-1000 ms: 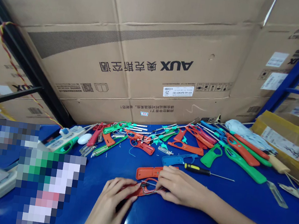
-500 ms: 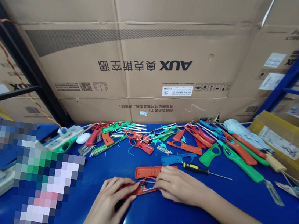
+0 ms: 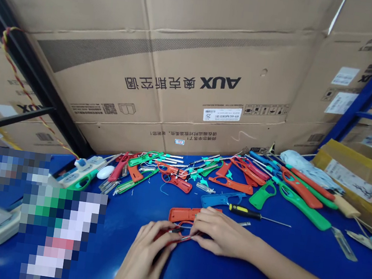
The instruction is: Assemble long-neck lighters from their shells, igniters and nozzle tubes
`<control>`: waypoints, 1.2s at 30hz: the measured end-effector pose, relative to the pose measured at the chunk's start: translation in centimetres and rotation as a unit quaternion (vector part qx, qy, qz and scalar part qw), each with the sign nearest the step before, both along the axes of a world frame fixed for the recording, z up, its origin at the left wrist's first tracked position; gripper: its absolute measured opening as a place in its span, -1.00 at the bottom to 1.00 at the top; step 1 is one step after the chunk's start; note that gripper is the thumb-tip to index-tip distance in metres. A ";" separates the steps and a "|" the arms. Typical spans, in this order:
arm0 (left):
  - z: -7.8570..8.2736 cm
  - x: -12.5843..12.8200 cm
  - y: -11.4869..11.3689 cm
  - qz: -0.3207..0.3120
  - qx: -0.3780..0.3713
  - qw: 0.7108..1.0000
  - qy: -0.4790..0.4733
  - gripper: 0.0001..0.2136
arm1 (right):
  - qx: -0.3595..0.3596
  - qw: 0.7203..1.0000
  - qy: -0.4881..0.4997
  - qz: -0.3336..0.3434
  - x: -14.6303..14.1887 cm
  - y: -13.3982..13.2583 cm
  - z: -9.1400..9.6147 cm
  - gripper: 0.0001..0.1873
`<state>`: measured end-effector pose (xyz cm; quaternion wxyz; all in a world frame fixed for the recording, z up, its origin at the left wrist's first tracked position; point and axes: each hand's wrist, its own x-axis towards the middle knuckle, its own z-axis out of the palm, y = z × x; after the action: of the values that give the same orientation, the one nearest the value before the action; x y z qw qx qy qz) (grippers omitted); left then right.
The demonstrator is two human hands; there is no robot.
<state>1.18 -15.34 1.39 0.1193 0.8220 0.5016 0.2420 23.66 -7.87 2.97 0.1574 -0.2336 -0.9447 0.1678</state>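
Note:
On the blue table (image 3: pixel 230 266), my left hand (image 3: pixel 147 256) and my right hand (image 3: pixel 219 232) meet over a red lighter half-shell (image 3: pixel 172 235) with wires and a metal tube inside it. The fingers of both hands are curled and pinch this part from either side. A second orange-red shell half (image 3: pixel 184 214) lies just behind my hands. A screwdriver (image 3: pixel 248 212) with a black and yellow handle rests to the right of it, near a blue shell (image 3: pixel 221 199).
Several red, green and blue long-nosed lighters and loose parts (image 3: pixel 290 189) are strewn across the back of the table. A white power strip (image 3: pixel 87 167) lies at left. Large AUX cardboard boxes (image 3: pixel 187 79) form a wall behind. A yellow-taped carton (image 3: pixel 363 183) sits at right.
My hands have closed in a little on the red shell and shifted slightly right; the camera view has drifted a bit. Nothing else on the table has moved.

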 end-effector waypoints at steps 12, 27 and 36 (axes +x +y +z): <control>-0.1 1.8 1.4 0.097 -0.086 0.984 -0.122 -0.89 | -0.022 0.999 0.017 0.030 -0.4 1.3 -0.4 -0.92; -0.2 0.2 0.6 -0.025 -0.024 0.999 -0.037 -0.86 | 0.059 0.996 0.007 0.060 0.4 0.9 -1.0 -0.76; -0.1 0.2 0.3 -0.035 0.004 0.999 0.008 -0.80 | 0.014 0.997 0.064 0.046 0.3 1.0 -1.7 -0.78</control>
<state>1.41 -15.01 1.27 0.1200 0.8415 0.4726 0.2328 23.97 -6.83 1.29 0.2128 -0.1762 -0.9447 0.1764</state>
